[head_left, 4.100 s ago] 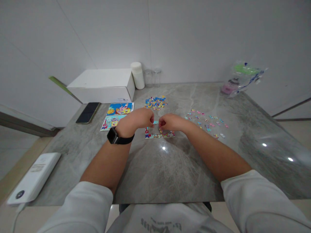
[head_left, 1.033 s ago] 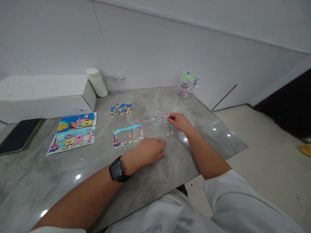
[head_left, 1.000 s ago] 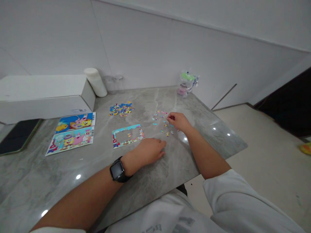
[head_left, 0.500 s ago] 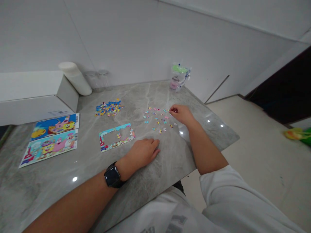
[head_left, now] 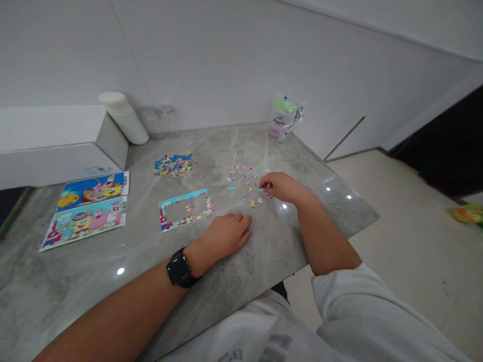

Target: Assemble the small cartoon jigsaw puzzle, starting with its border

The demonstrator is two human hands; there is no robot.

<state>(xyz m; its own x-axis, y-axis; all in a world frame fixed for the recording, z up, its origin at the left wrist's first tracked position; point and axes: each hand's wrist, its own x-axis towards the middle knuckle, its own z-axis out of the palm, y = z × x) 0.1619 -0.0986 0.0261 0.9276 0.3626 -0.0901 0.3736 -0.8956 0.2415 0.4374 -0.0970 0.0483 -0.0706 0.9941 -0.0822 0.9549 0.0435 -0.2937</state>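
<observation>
Several loose puzzle pieces (head_left: pixel 231 188) lie scattered on the grey marbled table (head_left: pixel 151 266). My right hand (head_left: pixel 281 187) is over their right side, thumb and fingertips pinched together; what is between them is too small to make out. Left of the pieces lies a puzzle frame (head_left: pixel 162 203) with a joined border and a few pieces inside its opening. My left hand (head_left: pixel 230 234) rests flat on the table just right of the frame, fingers apart and holding nothing. A denser pile of blue and yellow pieces (head_left: pixel 174 165) is behind the frame.
Two cartoon picture sheets (head_left: pixel 85 221) lie at the left, before a white box (head_left: pixel 49 161). A white bottle (head_left: pixel 126 120) leans beside the box, near two clear glasses (head_left: pixel 166 120). A plastic bag (head_left: pixel 286 118) stands at the back edge by the wall.
My right hand has moved nearer to me, from the back right of the scattered pieces to their right side. My left hand stays resting. The view has shifted slightly.
</observation>
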